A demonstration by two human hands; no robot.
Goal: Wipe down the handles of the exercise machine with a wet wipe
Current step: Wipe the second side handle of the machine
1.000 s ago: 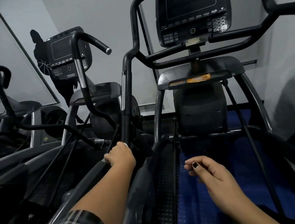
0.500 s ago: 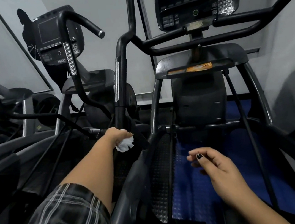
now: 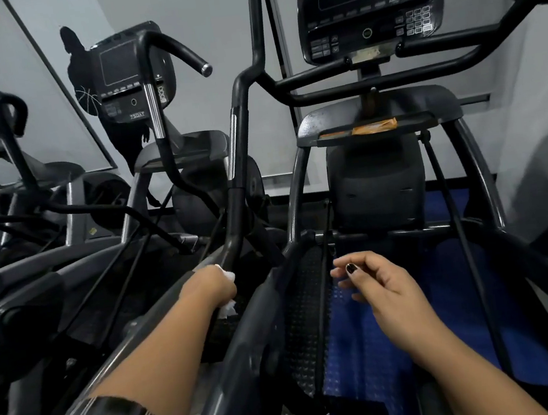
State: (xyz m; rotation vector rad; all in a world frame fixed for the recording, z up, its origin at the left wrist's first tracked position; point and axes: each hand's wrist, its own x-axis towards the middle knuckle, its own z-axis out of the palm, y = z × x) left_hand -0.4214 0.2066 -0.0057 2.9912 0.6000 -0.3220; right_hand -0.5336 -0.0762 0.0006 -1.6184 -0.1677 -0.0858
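My left hand [image 3: 211, 285] grips the wet wipe [image 3: 228, 275] low on the handle [image 3: 235, 163]; right hand [image 3: 383, 281] loose, empty; much left, I think.

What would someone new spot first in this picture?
Two bare arms reach forward: the left hand grips a white wipe low on the long black handle, while the right hand hangs loose over the blue floor. Up top right sits a big dark console.
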